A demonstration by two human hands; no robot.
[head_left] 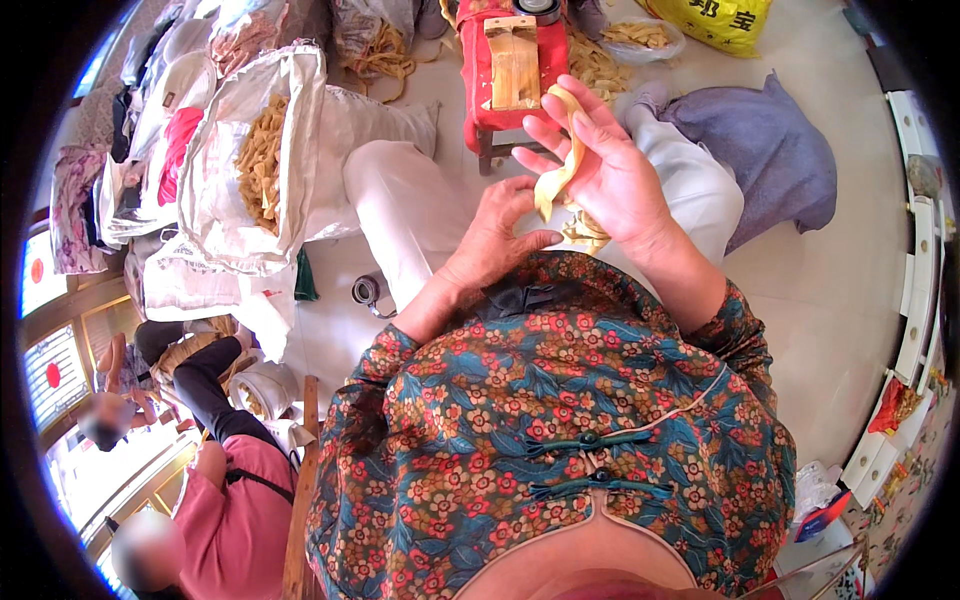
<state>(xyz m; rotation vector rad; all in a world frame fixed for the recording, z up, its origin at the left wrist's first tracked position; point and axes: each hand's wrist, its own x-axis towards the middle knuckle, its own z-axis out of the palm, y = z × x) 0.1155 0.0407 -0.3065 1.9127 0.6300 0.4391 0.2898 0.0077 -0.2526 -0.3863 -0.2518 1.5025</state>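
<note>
In my right hand (625, 185) is a long, pale yellow strip (572, 160), thin and slightly curled, held at the thumb while the other fingers are spread. Its lower end hangs down beside my left hand (500, 225). The left thumb and fingers stand apart around that end; whether they touch it I cannot tell. Beyond my hands is a red-covered bench (478, 95) with a pale wooden block (514, 70) on top. More yellowish strips (584, 232) lie in my lap, partly hidden behind my hands.
At left a white sack (310, 150) holds many yellowish pieces (262, 165). A tape roll (366, 290) lies on the floor. Blue-grey cloth (765, 150) drapes beside my right leg. A yellow bag (715, 22) is at the far right. Another person in pink (240, 520) sits lower left.
</note>
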